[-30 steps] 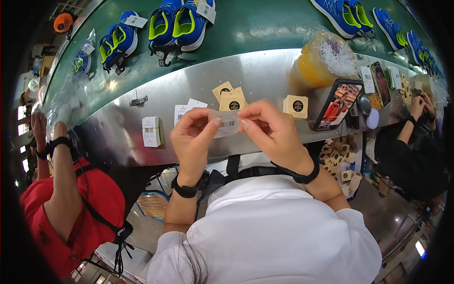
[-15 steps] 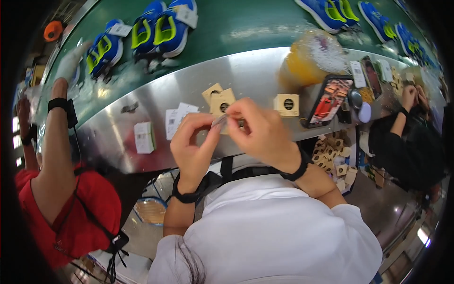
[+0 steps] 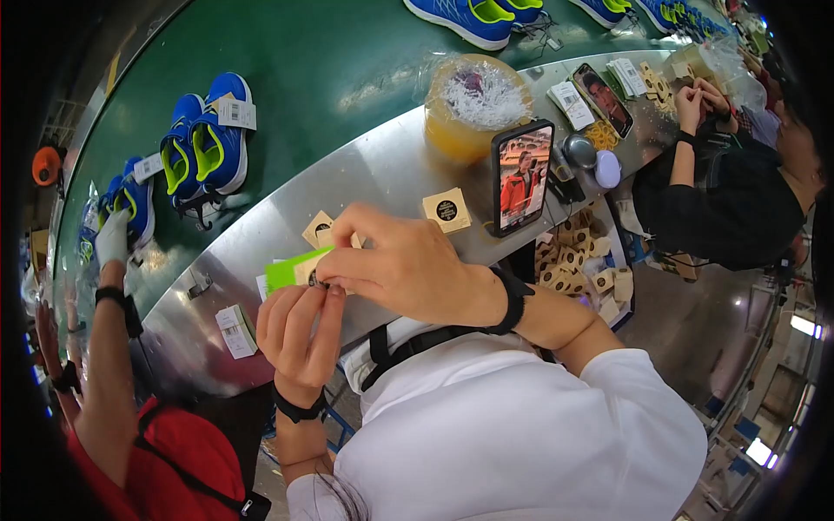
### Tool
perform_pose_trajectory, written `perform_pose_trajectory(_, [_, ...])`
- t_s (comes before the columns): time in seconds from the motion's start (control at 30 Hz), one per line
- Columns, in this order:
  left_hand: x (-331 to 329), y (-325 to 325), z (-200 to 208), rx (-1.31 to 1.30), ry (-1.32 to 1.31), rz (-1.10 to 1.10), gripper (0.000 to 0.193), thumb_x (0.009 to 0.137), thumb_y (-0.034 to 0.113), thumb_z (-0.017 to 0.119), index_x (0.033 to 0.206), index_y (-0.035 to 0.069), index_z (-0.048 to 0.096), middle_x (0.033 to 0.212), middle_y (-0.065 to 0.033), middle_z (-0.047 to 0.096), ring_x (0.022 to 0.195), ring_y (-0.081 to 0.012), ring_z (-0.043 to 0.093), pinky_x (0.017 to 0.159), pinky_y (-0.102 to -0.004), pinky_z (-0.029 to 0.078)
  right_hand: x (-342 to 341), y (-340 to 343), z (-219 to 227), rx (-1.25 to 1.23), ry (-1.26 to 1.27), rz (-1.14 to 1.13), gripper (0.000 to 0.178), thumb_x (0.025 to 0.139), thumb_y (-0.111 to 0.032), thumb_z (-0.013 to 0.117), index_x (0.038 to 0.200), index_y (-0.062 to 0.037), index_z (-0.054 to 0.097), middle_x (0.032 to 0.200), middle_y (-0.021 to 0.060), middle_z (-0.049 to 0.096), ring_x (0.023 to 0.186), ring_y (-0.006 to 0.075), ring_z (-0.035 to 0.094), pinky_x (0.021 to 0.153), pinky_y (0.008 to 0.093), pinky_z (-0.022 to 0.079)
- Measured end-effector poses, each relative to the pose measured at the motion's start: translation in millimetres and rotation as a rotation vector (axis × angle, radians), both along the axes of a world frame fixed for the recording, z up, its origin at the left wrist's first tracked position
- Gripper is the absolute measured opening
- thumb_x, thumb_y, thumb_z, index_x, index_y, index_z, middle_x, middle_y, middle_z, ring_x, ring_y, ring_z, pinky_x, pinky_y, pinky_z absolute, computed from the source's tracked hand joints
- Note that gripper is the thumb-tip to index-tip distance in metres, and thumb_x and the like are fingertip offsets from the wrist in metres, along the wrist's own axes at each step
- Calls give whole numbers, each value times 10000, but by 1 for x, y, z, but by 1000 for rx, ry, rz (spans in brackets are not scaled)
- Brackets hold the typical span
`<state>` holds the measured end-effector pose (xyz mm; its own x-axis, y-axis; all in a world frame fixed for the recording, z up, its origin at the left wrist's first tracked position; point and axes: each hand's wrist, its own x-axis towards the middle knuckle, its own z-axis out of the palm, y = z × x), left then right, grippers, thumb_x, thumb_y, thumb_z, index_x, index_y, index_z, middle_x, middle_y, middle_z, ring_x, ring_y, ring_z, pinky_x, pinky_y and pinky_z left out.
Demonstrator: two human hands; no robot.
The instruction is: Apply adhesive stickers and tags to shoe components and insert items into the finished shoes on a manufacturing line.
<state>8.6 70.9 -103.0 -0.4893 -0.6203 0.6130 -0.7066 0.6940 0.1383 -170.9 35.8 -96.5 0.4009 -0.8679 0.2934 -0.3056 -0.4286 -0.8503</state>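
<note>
Your two hands meet just above the edge of a curved metal counter [image 3: 382, 165], its brushed surface glaring under the lights. Your left hand [image 3: 300, 326] is raised with its fingertips pressed together on the lower edge of a small flat green card [image 3: 291, 267]. Your right hand [image 3: 404, 269] comes over from the other side, thumb and forefinger pinched on the same spot. A tiny dark part sits where the fingertips meet, too small to make out. Most of the card is hidden behind your fingers; only its bright green left half shows.

On the counter just beyond lie square tan cardboard tags [image 3: 446, 209] with a dark round mark, one partly covered by your right hand. A phone [image 3: 522, 177] stands upright beside them, screen lit. Behind it sits a round yellow tub [image 3: 473, 108] wrapped in crinkled clear film.

Past the counter runs a smooth green belt [image 3: 347, 61] carrying blue mesh shoes [image 3: 208, 139] with lime lining and paper labels.

At the left, another person's arm in a white glove [image 3: 111, 239] reaches toward the belt.
</note>
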Motion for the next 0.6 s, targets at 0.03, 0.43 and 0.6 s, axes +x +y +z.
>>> perform_pose_trajectory(0.03, [-2, -3, 3, 47, 27, -21, 216, 656, -10, 720, 866, 22, 680, 897, -94, 615, 775, -255, 612, 668, -358, 510, -1, -3, 3, -86, 9, 4, 112, 821, -60, 627, 932, -65, 613, 864, 52, 594, 710, 260, 617, 596, 301, 488])
perform_pose_trajectory(0.43, [-7, -44, 12, 51, 107, -143, 263, 648, -33, 699, 903, 2, 647, 878, -134, 627, 714, -260, 613, 567, -324, 487, -183, -155, 125, -126, 313, -294, 116, 920, -132, 551, 925, -26, 600, 813, 69, 636, 789, 114, 612, 635, 259, 465])
perform_pose_trajectory(0.6, [-4, -60, 2, 204, 53, -76, 222, 655, -65, 693, 862, -11, 631, 880, -132, 629, 720, -282, 608, 594, -336, 482, -293, -263, 57, -256, 1410, -473, 207, 795, -215, 538, 827, -65, 676, 792, 191, 652, 791, 327, 649, 681, 403, 507])
